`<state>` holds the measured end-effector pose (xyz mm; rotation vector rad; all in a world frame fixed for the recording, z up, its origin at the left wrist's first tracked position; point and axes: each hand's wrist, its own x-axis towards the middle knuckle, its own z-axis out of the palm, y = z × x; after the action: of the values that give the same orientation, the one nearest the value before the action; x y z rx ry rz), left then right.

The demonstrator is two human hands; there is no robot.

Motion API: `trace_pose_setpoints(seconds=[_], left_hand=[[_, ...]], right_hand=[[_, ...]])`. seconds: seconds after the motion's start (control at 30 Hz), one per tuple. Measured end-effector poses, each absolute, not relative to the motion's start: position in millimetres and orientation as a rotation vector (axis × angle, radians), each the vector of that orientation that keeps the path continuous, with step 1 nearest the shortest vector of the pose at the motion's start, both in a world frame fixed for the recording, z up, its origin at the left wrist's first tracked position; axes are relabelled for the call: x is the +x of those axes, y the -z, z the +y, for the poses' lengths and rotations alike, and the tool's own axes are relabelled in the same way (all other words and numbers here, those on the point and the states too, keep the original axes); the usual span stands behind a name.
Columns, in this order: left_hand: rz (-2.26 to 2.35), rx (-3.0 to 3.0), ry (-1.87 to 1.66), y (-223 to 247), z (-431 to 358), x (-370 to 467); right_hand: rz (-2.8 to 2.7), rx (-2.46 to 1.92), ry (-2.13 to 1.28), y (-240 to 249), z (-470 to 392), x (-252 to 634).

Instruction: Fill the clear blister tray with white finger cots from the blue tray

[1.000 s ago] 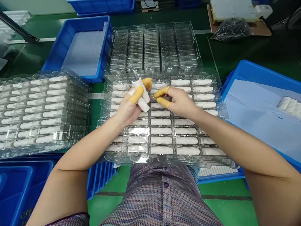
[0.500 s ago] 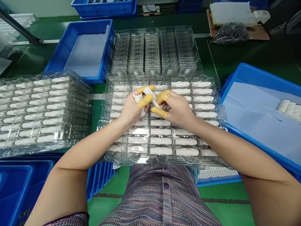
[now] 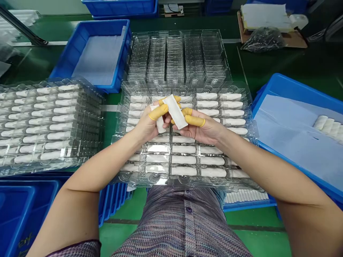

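Both hands wear yellow finger cots on thumb and forefinger, above a clear plastic tray [image 3: 183,181] with rows of white rolled pieces [image 3: 183,159]. A flat white strip [image 3: 175,113] is pinched at its lower right end by my right hand [image 3: 199,125], while fingers of my left hand [image 3: 151,119] touch its upper left end. Against the palm and fingers of my left hand lies another white piece [image 3: 160,124], partly covered by the thumb.
Stacked clear trays with white rolls [image 3: 57,127] stand at left. Behind the filled tray are clear compartmented trays [image 3: 175,59]. A blue bin [image 3: 60,60] holds pale sheets; another blue bin [image 3: 278,80] at right holds a sheet and rolls.
The white strip has turned flat and shows more of its face. My right thumb now lies on its lower end, and my left thumb has shifted slightly up and left.
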<state>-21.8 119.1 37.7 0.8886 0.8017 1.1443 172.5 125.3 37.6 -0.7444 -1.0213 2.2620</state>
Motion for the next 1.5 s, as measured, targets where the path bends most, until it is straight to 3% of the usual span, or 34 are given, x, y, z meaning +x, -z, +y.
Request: trace_pose_setpoints(seconds=[0.1, 0.3, 0.43, 0.87, 1.0, 1.07, 1.23, 1.3, 1.37, 1.5], left_hand=[[0.876, 0.846, -1.220, -35, 123, -23], [0.874, 0.681, -1.314, -30, 129, -33], [0.902, 0.686, -1.346, -29, 127, -35], [0.925, 0.816, -1.406, -32, 120, -31], [0.906, 0.820, -1.386, -31, 119, -30], [0.893, 0.830, -1.381, -30, 119, -30], [0.829, 0.874, -1.426, -29, 120, -29], [0.819, 0.896, -1.446, -30, 120, -28], [0.846, 0.908, -1.440, -30, 119, -27], [0.879, 0.912, -1.377, -30, 115, -25]], right_hand=[[-1.188, -0.836, -2.036, -35, 140, 179], [-1.915, -1.188, -0.980, -36, 197, 202], [-2.328, -1.365, -0.527, -38, 215, 200], [-2.522, -1.341, -0.319, -27, 208, 184], [-2.461, -1.369, -0.360, -27, 204, 178], [-2.328, -1.307, -0.556, -32, 198, 176], [-1.710, -1.042, -1.754, -53, 166, 172], [-1.452, -0.972, -2.078, -56, 153, 170], [-1.292, -0.960, -2.139, -53, 143, 167], [-1.274, -0.986, -1.917, -42, 131, 161]])
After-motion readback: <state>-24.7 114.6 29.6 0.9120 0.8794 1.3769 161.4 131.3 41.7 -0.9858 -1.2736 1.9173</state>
